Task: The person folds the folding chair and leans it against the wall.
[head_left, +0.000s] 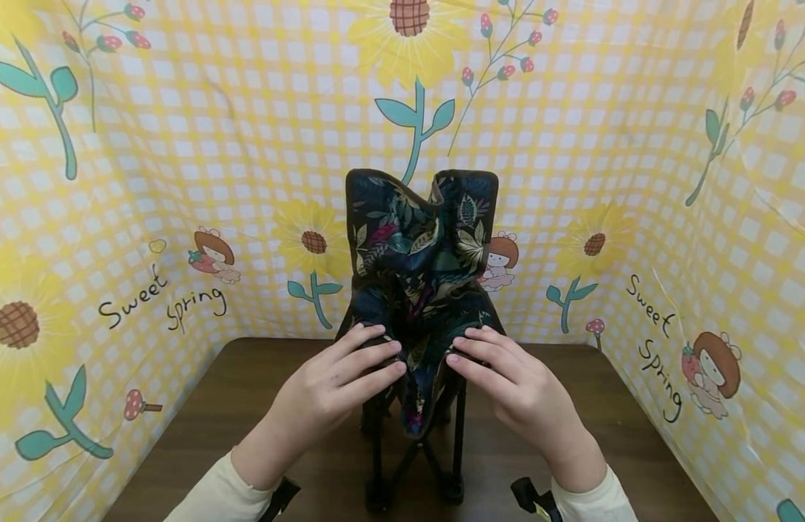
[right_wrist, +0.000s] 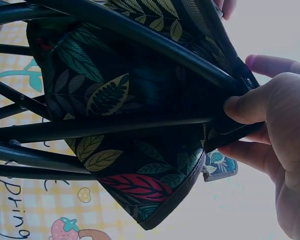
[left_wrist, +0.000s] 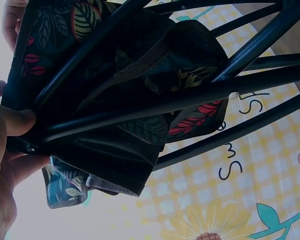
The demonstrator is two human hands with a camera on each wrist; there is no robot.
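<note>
Both hands' fingers (head_left: 370, 355) — curled, gripping — clasp the folding chair (head_left: 418, 290) between them.

The small folding chair (head_left: 420, 290) has a seat and back of woven cloth, dark with a printed leaf pattern, matt and a little coarse, with a stitched webbing edge. Its frame tubes (right_wrist: 115, 127) look like metal with smooth black paint and a soft shine. The table (head_left: 246, 406) is dark brown wood, smooth and matt. The yellow checked backdrop (head_left: 180, 145) is thin, slightly glossy sheet with wrinkles.
</note>
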